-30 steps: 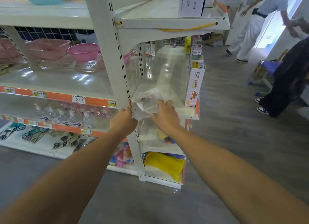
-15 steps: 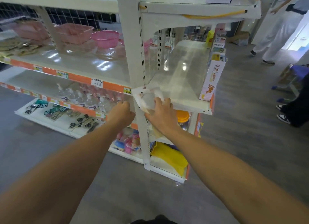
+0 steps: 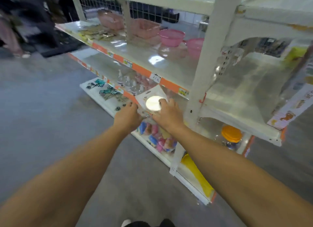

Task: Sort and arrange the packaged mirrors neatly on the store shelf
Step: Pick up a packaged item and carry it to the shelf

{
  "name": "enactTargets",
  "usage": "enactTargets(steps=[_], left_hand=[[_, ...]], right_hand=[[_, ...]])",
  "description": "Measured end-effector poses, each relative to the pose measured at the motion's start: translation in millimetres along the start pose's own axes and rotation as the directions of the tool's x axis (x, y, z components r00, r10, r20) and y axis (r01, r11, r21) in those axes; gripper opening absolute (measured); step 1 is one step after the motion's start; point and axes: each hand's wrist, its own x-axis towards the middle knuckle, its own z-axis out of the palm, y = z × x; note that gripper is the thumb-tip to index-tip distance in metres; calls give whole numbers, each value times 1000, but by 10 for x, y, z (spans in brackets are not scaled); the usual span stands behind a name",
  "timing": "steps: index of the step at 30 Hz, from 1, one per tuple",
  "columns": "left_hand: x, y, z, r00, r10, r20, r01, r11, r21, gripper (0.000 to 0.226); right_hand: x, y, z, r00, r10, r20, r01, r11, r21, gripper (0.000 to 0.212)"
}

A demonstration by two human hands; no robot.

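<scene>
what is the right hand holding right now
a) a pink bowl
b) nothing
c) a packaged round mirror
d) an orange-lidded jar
c, the right hand has its fingers curled on the clear packaged mirror, in front of the shelf upright.

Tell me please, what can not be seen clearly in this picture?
- Head view: the left hand fingers are hidden behind its back; its grip is unclear.
- The mirror pack's lower part is covered by the right hand.
- The price tag writing is too small.
- The top left corner is blurred by motion.
</scene>
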Motion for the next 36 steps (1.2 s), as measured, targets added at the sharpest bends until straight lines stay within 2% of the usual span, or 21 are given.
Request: enactTargets(steps=[7, 16, 23, 31, 36], left_hand=[[-101, -1190, -378, 978, -205, -27, 206, 978, 27, 42], [80, -2374, -835, 943, -321, -85, 323, 947, 7, 40], [490, -2916, -968, 924, -368, -106, 370, 929, -4, 39], [1445, -3237, -1073, 905, -409, -116, 413, 911, 16, 38], [1960, -3514, -1228, 882, -452, -133, 457, 889, 10, 42]], right_hand=[[372, -1217, 564, 984, -144, 103, 142, 990, 25, 60], [892, -2390, 999, 972, -216, 97, 213, 976, 37, 60], [1472, -2848, 1271, 963, -245, 117, 239, 969, 60, 63], [2523, -3139, 1572, 958, -267, 101, 257, 961, 99, 54], [3144, -3392, 1707, 946, -309, 100, 296, 947, 129, 58]])
